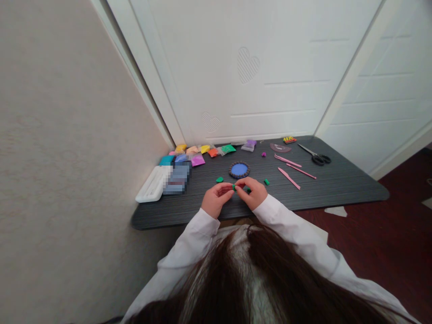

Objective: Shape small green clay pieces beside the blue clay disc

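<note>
My left hand (pixel 216 198) and my right hand (pixel 252 191) meet over the near part of the dark table (pixel 337 189). Their fingertips pinch a small green piece of clay (pixel 234 186) between them, with a bit of red showing beside it. A round blue clay disc with a dark beaded rim (pixel 239 169) lies just beyond my hands. Two more green bits lie on the table, one to the left (pixel 219 179) and one to the right (pixel 266 182).
Several coloured clay packets (pixel 197 155) line the back left. A white tray (pixel 153 184) sits at the left edge. Pink modelling tools (pixel 290 168) and scissors (pixel 315 156) lie to the right. White doors stand behind; a wall is on the left.
</note>
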### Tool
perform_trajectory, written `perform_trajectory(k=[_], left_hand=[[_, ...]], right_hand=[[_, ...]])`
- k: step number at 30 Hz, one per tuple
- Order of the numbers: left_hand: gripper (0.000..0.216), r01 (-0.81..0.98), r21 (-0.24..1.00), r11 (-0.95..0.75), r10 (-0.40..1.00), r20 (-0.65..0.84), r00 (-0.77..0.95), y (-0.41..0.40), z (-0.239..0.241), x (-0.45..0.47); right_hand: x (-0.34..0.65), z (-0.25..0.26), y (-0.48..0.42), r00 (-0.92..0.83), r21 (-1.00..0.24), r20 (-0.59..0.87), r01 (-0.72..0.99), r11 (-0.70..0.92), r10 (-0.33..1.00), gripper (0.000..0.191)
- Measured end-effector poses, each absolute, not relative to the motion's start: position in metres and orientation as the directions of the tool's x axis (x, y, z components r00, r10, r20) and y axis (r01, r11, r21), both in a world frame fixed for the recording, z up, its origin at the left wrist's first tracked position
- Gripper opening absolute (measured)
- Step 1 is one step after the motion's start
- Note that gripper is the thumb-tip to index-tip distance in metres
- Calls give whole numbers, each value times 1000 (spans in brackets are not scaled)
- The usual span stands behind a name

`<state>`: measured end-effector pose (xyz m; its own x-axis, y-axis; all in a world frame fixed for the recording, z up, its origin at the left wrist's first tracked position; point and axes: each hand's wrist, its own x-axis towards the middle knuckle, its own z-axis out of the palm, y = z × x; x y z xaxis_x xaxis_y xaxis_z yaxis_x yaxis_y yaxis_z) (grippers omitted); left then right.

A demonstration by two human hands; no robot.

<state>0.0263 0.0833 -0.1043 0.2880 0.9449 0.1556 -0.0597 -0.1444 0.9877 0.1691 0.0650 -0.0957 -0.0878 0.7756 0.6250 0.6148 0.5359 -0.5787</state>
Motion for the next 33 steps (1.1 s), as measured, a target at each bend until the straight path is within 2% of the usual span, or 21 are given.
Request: perform_trajectory(k=[7,16,33], left_hand=[[26,1,986,-166,959,161,234,82,-104,27],[25,13,985,-173,955,165,247,81,-102,26],[22,-23,984,-178,947,178,266,80,-100,26]], right_hand=[[169,-92,63,-96,-559,629,635,534,772,14],[170,-96,66,-123,-545,635,628,556,762,15],[168,-93,63,-115,-543,638,634,550,762,13]])
